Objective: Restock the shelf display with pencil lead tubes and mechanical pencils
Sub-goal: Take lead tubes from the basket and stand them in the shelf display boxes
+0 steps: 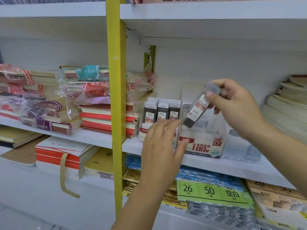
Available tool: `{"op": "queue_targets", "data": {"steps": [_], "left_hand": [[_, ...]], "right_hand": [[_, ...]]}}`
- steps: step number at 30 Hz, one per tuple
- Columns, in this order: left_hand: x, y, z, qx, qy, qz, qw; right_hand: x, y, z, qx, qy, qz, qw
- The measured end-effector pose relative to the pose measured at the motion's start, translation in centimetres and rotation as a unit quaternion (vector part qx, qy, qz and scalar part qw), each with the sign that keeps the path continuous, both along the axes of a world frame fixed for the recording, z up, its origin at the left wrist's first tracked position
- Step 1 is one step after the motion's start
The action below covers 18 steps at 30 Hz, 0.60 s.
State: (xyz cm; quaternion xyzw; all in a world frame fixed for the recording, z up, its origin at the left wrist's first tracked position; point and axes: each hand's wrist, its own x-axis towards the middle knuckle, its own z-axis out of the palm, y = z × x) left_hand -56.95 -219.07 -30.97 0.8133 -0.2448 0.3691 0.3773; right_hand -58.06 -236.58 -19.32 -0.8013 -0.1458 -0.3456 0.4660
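White shelf [99, 138], blurred lead tube [197, 112] in right hand [235, 103]

Above the clear plastic display box with the red 0.7 label [201, 146], open air reaches up to the white shelf board [216, 17] overhead. The right hand [237, 105] holds a tilted clear lead tube [196, 112] over the box's open top. A white carton packed with dark lead tubes [143, 132] stands just beside its left side. To its right the space is open as far as the cream paper stacks [285, 113].
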Motion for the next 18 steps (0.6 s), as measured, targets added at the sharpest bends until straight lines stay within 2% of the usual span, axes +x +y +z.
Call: {"op": "queue_targets", "data": {"steps": [3,6,10,15,18], "left_hand": [[0.9,-0.2,-1.0,0.104,-0.001,-0.008,0.995],[1.6,-0.1,-1.9,0.151,0.029,-0.01,0.988],[2.0,0.1,-2.2,0.144,0.017,-0.01,0.989],[2.0,0.2,-2.4,0.143,0.005,-0.015,0.99],[2.1,0.2,-2.5,0.138,0.008,-0.02,0.99]], "right_hand": [[0.8,-1.3,0.4,-0.068,-0.038,-0.059,0.995],[1.6,-1.1,0.0,-0.174,-0.028,-0.079,0.981],[3.1,-0.3,-0.4,-0.278,-0.012,-0.118,0.953],[4.5,-0.3,-0.4,-0.222,0.088,-0.088,0.967],[5.4,-0.6,-0.5,-0.315,0.048,-0.154,0.935]]}}
